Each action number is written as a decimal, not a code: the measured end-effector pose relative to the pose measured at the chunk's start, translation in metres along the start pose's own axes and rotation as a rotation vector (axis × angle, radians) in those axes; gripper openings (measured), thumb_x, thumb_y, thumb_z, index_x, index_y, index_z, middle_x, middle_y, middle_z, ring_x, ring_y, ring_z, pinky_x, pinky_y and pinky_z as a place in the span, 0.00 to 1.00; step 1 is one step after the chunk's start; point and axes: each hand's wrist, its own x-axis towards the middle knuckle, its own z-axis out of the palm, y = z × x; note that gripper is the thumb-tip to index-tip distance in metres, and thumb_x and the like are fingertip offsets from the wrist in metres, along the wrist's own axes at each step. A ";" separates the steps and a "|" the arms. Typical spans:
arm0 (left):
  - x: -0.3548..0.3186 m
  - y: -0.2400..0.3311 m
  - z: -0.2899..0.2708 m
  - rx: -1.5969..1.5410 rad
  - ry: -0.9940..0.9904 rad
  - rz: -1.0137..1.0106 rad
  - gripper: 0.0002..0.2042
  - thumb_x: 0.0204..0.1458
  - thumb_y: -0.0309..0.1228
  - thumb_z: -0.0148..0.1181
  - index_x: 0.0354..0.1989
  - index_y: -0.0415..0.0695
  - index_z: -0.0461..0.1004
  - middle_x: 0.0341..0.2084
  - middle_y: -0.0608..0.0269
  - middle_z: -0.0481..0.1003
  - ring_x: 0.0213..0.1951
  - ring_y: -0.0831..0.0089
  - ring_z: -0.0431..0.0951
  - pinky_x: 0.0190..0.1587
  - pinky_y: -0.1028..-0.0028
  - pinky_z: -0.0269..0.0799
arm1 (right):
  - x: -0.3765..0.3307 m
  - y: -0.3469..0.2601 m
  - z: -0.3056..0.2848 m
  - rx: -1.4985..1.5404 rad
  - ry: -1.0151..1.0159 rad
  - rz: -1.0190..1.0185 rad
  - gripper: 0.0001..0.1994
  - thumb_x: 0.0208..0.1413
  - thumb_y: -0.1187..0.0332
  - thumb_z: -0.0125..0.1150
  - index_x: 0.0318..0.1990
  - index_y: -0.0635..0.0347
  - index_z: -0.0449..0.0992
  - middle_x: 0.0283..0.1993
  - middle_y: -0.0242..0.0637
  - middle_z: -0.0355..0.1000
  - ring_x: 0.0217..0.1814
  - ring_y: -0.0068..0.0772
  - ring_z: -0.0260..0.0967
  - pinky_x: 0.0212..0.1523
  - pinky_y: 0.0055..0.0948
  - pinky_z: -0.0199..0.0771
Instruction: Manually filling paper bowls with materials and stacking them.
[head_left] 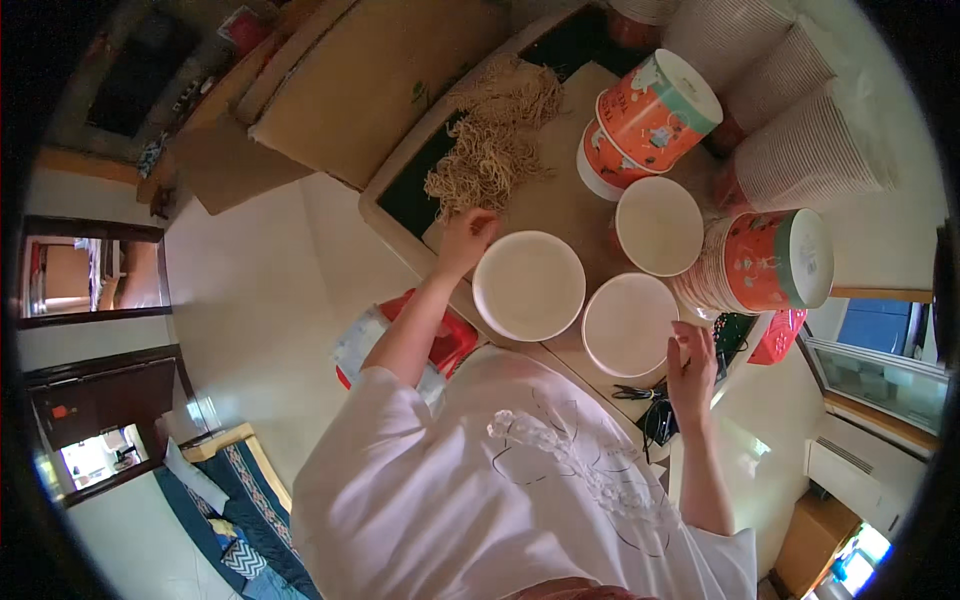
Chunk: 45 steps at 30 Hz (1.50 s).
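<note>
A heap of tan, crinkled shreds [495,135], like paper filler, lies on the cardboard-covered table. At its near edge is my left hand [468,240], its fingers curled together; what they hold, if anything, is hidden. Just right of that hand stands a white round paper tub [529,286], its pale round face upward. A second white tub [630,325] sits to its right, and a third white tub [659,226] is behind that one. My right hand [692,365] hovers by the second tub's right rim, fingers loosely bent and apart, with nothing seen in them.
Orange-and-green printed tubs [655,110] stand stacked at the back, with another nested stack [765,260] lying on its side at right. Tall nested white tubs [800,140] fill the far right. A large cardboard box [370,80] stands far left. Black cables [655,410] lie near my right wrist.
</note>
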 end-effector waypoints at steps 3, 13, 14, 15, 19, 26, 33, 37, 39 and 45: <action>-0.008 0.006 0.012 0.289 -0.121 0.041 0.09 0.51 0.31 0.55 0.38 0.42 0.75 0.29 0.54 0.77 0.33 0.67 0.78 0.35 0.72 0.72 | 0.022 -0.019 -0.011 -0.049 0.005 -0.078 0.10 0.49 0.80 0.53 0.41 0.64 0.72 0.36 0.42 0.69 0.39 0.40 0.69 0.42 0.33 0.69; 0.046 -0.029 -0.019 0.691 0.175 0.062 0.08 0.49 0.30 0.56 0.36 0.41 0.74 0.32 0.51 0.74 0.37 0.56 0.76 0.36 0.60 0.72 | 0.025 -0.044 0.008 0.104 0.000 -0.120 0.08 0.51 0.81 0.53 0.39 0.64 0.73 0.35 0.42 0.72 0.34 0.35 0.72 0.38 0.29 0.71; 0.052 -0.026 -0.027 0.721 0.109 0.081 0.07 0.48 0.30 0.57 0.33 0.42 0.75 0.31 0.51 0.74 0.37 0.55 0.76 0.37 0.60 0.72 | 0.026 -0.043 0.009 0.113 0.002 -0.123 0.08 0.51 0.81 0.53 0.39 0.64 0.73 0.35 0.42 0.72 0.34 0.36 0.72 0.38 0.28 0.71; 0.056 -0.015 -0.037 0.754 0.037 0.101 0.06 0.47 0.31 0.58 0.30 0.42 0.76 0.30 0.51 0.74 0.36 0.55 0.75 0.38 0.60 0.71 | 0.022 -0.042 0.008 0.111 -0.025 -0.060 0.08 0.53 0.80 0.51 0.40 0.65 0.73 0.33 0.38 0.72 0.37 0.29 0.71 0.41 0.25 0.70; 0.055 0.095 -0.100 0.507 -0.039 0.157 0.09 0.48 0.35 0.60 0.29 0.42 0.77 0.26 0.58 0.75 0.32 0.67 0.76 0.35 0.68 0.70 | 0.010 -0.039 0.003 0.210 -0.003 0.058 0.08 0.53 0.80 0.51 0.40 0.66 0.73 0.33 0.38 0.72 0.37 0.27 0.71 0.41 0.24 0.70; 0.038 0.230 -0.136 -0.201 -0.038 0.439 0.05 0.53 0.32 0.58 0.31 0.45 0.76 0.25 0.72 0.75 0.29 0.82 0.71 0.35 0.79 0.67 | 0.014 -0.065 0.021 0.338 0.008 0.034 0.08 0.53 0.81 0.52 0.40 0.65 0.74 0.35 0.38 0.73 0.38 0.26 0.72 0.42 0.24 0.70; -0.081 0.203 -0.015 0.370 -0.414 0.695 0.05 0.47 0.29 0.59 0.27 0.42 0.72 0.22 0.57 0.74 0.25 0.61 0.76 0.26 0.67 0.70 | 0.020 -0.095 0.053 1.164 -0.175 0.230 0.14 0.62 0.68 0.48 0.50 0.69 0.71 0.47 0.38 0.71 0.49 0.25 0.67 0.52 0.24 0.65; -0.128 0.150 0.042 0.325 -0.379 0.668 0.05 0.47 0.29 0.59 0.30 0.44 0.71 0.22 0.58 0.74 0.26 0.59 0.76 0.26 0.63 0.71 | 0.004 -0.060 0.078 1.297 -0.163 0.443 0.13 0.61 0.67 0.51 0.45 0.68 0.74 0.40 0.34 0.73 0.42 0.21 0.68 0.47 0.23 0.67; -0.140 0.143 0.049 0.304 -0.408 0.638 0.05 0.47 0.29 0.59 0.30 0.44 0.71 0.23 0.58 0.74 0.27 0.58 0.76 0.27 0.63 0.71 | -0.004 -0.051 0.078 1.355 -0.174 0.506 0.11 0.60 0.66 0.52 0.41 0.65 0.74 0.38 0.34 0.73 0.39 0.22 0.69 0.43 0.23 0.68; -0.172 0.116 0.054 0.229 -0.793 0.487 0.05 0.46 0.30 0.60 0.26 0.42 0.75 0.25 0.57 0.75 0.27 0.58 0.76 0.31 0.63 0.71 | -0.020 -0.029 0.043 1.631 -0.120 0.741 0.11 0.63 0.65 0.47 0.38 0.63 0.72 0.29 0.30 0.69 0.32 0.25 0.67 0.38 0.26 0.70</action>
